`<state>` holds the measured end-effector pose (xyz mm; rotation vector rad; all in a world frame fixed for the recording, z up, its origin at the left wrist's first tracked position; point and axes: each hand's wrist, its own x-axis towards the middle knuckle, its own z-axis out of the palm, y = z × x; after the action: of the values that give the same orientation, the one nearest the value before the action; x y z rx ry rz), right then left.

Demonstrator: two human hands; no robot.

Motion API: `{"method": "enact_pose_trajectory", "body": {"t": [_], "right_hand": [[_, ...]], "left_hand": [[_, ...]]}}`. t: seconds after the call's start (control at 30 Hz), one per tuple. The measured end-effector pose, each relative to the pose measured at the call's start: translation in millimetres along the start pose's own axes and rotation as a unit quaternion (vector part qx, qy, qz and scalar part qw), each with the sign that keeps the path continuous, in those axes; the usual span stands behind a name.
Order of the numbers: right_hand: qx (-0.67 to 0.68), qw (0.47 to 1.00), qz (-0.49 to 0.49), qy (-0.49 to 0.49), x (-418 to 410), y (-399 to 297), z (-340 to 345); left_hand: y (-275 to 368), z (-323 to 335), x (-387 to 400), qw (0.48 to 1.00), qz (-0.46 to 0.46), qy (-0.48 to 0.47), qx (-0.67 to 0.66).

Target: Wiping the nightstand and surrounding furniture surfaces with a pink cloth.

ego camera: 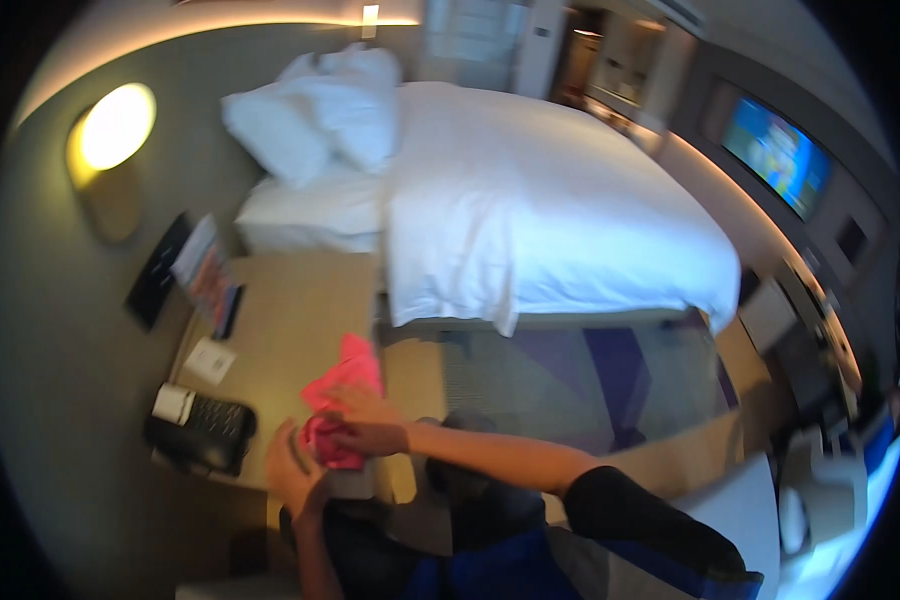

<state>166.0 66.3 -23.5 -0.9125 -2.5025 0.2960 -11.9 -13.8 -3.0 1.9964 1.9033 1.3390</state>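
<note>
A bright pink cloth (354, 360) lies partly spread over the front edge of a light wood bedside table (300, 300). Its near end is bunched, and my right hand (371, 421) grips it there, with fingers stretched over the cloth. My left hand (294, 469) is cupped right beside the bunch, fingers and thumb apart; whether it touches the cloth is hard to tell. Just left of that hand stands a black desk telephone (214, 431) with a white card (172, 403) on it.
A white paper card (210, 361) and an upright printed stand (208, 274) sit along the wall side. The wall carries a black panel (159, 271) and a lit lamp (118, 127). Beyond is a bed with a white duvet (555, 210) and pillows (322, 112). A television (776, 154) hangs at right.
</note>
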Motion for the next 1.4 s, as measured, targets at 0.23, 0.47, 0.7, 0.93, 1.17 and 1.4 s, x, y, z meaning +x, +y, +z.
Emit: {"method": "enact_pose_trajectory", "body": {"t": [0.23,0.47,0.7,0.93,1.17,1.4], "right_hand": [[-0.024,0.986,0.111,-0.121,4.1,-22.4,-31.8],[-0.047,0.978,0.129,-0.159,21.3,-13.7,-24.7],[-0.039,0.987,0.097,-0.124,32.4,-5.9,-9.7],[0.07,0.972,0.184,-0.132,51.6,11.3,-21.4],[-0.05,0.978,0.18,-0.088,66.4,2.5,-11.2],[-0.042,0.99,0.131,-0.039,118.8,64.4,11.8]], "left_hand": [[21.2,5.2,-3.8,0.994,0.029,-0.072,0.081],[8.5,8.3,-6.9,0.991,0.024,-0.08,0.104],[0.2,6.0,-6.1,0.988,0.039,-0.074,0.126],[4.5,13.9,-4.9,0.986,0.03,-0.099,0.13],[-31.4,24.4,-10.1,0.975,0.011,-0.116,0.189],[1.9,7.0,4.5,0.953,-0.052,-0.182,0.237]]}}
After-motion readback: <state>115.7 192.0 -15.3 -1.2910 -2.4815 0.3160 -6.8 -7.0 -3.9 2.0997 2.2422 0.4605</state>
